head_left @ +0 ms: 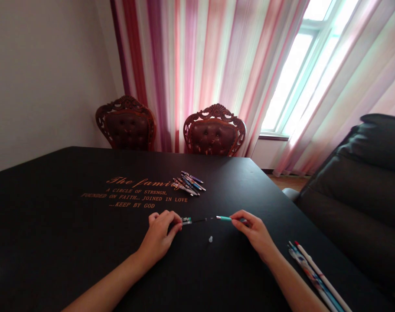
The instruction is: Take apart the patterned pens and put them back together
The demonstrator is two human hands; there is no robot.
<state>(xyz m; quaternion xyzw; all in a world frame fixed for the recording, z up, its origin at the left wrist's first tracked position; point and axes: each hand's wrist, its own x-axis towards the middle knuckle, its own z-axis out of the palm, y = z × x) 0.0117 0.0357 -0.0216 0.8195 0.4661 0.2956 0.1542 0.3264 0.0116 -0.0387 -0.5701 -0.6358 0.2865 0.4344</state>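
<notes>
Over the middle of the black table (86, 242), my left hand (161, 229) is closed in a pinch on a pen refill (199, 220), whose dark stem points right. A short clear and green piece (186, 219) shows beside the left fingertips; whether it is joined to the refill I cannot tell. My right hand (254, 229) pinches a turquoise pen barrel (223, 218) with a silvery tip facing left. The refill's end and the barrel's tip are close and nearly in line, with a small gap. A small whitish cap-like piece (210, 239) lies on the table between my hands.
A pile of pens (189, 184) lies beyond my hands, beside gold lettering (142, 193). Several long pens (314, 273) lie by my right forearm. Two carved chairs (215, 132) stand behind the table, and a black leather seat (363, 195) is at the right.
</notes>
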